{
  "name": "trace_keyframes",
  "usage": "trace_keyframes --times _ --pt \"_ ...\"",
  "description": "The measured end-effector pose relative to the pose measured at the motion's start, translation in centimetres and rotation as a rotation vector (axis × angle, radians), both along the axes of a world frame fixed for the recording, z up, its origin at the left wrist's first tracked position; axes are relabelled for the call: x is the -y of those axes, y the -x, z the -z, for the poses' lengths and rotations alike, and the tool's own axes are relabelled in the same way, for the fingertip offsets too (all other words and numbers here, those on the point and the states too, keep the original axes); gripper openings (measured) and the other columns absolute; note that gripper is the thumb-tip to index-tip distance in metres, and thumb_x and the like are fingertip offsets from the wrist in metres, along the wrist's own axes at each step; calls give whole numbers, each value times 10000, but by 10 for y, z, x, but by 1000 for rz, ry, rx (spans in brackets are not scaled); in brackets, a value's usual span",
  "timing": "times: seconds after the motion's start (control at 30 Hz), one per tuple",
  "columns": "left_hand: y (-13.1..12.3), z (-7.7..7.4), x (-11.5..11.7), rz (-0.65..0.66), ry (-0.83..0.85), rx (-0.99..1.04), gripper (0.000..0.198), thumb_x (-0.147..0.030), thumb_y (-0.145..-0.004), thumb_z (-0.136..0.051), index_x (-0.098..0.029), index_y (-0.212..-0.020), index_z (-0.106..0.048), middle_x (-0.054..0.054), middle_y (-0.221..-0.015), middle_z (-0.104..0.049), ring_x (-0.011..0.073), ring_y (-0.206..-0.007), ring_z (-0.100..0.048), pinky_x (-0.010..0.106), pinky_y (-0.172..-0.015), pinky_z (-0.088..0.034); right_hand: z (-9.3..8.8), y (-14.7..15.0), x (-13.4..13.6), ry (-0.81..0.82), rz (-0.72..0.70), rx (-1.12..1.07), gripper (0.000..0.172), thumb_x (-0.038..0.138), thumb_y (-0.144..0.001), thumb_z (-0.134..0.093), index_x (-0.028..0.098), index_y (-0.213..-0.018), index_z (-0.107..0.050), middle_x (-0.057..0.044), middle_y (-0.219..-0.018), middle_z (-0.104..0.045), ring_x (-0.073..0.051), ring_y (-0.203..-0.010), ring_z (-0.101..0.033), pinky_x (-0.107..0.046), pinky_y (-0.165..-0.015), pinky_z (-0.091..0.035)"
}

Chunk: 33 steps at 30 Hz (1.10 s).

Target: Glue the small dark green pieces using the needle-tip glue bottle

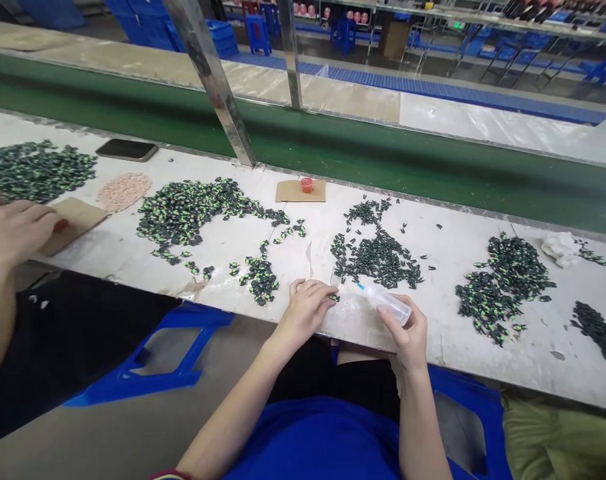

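Between the fingertips of my left hand (307, 307) is a small dark green piece (334, 297) with light green marks, just above the white tabletop. My right hand (407, 330) is wrapped round a translucent squeeze bottle (391, 307), tilted so its blue needle tip points left towards that piece. A short gap separates the tip from the piece. Behind the bottle lies a heap of small dark parts (380, 257). Left of my left hand is a cluster of green-marked pieces (260, 279), with a larger heap of them (193, 210) farther left.
A red cap (307, 185) rests on cardboard (287, 192) at the back. More dark pieces (503, 283) and a crumpled white tissue (560, 248) lie right. A co-worker's hand (17, 230) is at far left, near pink pieces (125, 191) and a phone (127, 149). A metal post (217, 87) stands behind.
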<state>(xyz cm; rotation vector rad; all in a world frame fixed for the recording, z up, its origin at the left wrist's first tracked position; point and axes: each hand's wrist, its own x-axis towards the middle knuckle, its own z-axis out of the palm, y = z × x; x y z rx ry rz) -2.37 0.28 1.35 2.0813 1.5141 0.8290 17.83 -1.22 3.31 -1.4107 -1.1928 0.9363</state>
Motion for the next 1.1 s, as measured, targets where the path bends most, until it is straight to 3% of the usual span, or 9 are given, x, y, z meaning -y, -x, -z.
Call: trace_keyframes --times 0.17,0.37,1.1 --pt "1 -1 1 -20 78 73 126 -177 -850 -610 -238 -958 -631 24 -920 -759 188 -899 -681 457 -1011 -305 11 15 -2 -31 130 -51 344 486 -697 -685 169 -591 -603 -10 -530 -595 -158 -503 -545 -283 -504 -453" --pt "1 0 3 -59 128 136 137 -195 -815 -669 -225 -945 -638 17 -891 -775 190 -858 -716 466 -1024 -300 11 29 -5 1 267 16 342 477 -696 -676 158 -597 -603 0 -501 -571 -144 -462 -511 -272 -472 -433" --pt "1 2 3 -78 113 136 99 -224 -805 -690 -233 -899 -663 19 -873 -778 202 -852 -720 477 -1029 -298 9 35 -6 16 230 61 324 451 -704 -658 160 -577 -590 6 -492 -555 -136 -465 -485 -259 -469 -424"
